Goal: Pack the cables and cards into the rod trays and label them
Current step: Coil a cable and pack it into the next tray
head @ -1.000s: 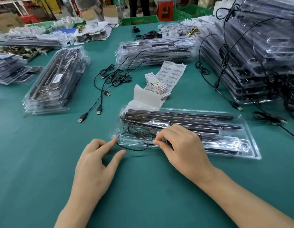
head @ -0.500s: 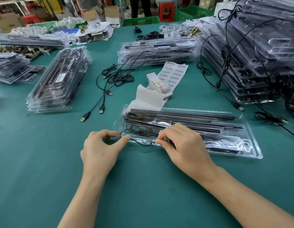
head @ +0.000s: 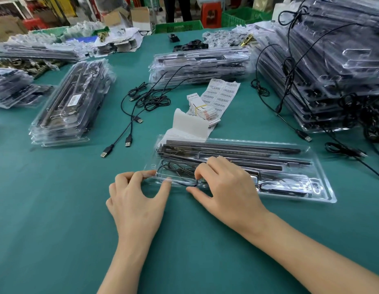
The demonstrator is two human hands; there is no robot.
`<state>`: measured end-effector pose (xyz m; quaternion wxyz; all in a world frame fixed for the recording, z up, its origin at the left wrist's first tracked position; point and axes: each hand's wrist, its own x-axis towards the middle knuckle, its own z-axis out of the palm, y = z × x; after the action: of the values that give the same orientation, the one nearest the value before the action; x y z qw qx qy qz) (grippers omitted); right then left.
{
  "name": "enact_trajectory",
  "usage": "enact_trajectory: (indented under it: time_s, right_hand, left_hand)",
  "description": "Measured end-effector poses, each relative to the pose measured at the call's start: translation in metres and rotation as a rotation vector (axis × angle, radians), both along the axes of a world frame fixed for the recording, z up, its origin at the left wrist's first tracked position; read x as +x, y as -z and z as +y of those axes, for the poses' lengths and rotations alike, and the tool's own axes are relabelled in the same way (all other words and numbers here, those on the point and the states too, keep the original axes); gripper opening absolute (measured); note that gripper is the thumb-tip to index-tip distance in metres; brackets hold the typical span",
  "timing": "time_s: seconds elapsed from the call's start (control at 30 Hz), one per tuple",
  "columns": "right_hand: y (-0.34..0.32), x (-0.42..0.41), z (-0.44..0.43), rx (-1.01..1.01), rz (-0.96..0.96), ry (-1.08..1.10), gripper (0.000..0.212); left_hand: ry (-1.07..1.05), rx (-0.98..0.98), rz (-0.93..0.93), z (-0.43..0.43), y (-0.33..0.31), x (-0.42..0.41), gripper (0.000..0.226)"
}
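A clear plastic rod tray (head: 320, 185) with black rods lies on the green table in front of me. A coiled black cable (head: 178, 166) sits in its left compartment, with a loop hanging over the near rim. My left hand (head: 137, 200) grips the tray's left near edge between thumb and fingers. My right hand (head: 224, 185) rests on the tray, its curled fingers pressing the cable down, thumb on the table. A bundle of cards (head: 202, 110) and a barcode label sheet (head: 223, 94) lie behind the tray.
Loose black USB cables (head: 139, 102) lie left of the cards. Stacks of packed trays stand at the left (head: 72, 102), at the back centre (head: 201, 64) and high at the right (head: 333, 66). White backing paper (head: 188, 126) lies against the tray's far edge.
My left hand moved right and took hold of the tray's left edge. My right hand stayed on the cable, pushing more of the loop into the compartment.
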<state>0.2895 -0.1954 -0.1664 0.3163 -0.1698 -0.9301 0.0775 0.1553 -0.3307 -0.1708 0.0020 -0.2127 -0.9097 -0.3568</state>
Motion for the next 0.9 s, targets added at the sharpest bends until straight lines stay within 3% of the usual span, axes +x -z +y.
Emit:
enact_trajectory:
  time_s: [0.23, 0.4, 0.73, 0.9]
  right_hand:
    - [0.001, -0.002, -0.005, -0.165, -0.066, 0.074, 0.027]
    - [0.000, -0.004, -0.008, -0.234, -0.144, 0.119, 0.036]
    - [-0.010, -0.008, 0.002, -0.305, -0.299, 0.077, 0.036]
    - [-0.005, -0.006, -0.003, -0.205, -0.305, 0.104, 0.041]
  left_hand:
    - [0.151, 0.040, 0.034, -0.017, 0.003, -0.006, 0.032]
    - [0.392, -0.198, 0.256, -0.043, 0.010, -0.004, 0.053]
    - [0.363, -0.247, 0.432, -0.037, 0.004, 0.001, 0.038]
    - [0.412, -0.233, 0.451, -0.045, 0.008, -0.001, 0.050]
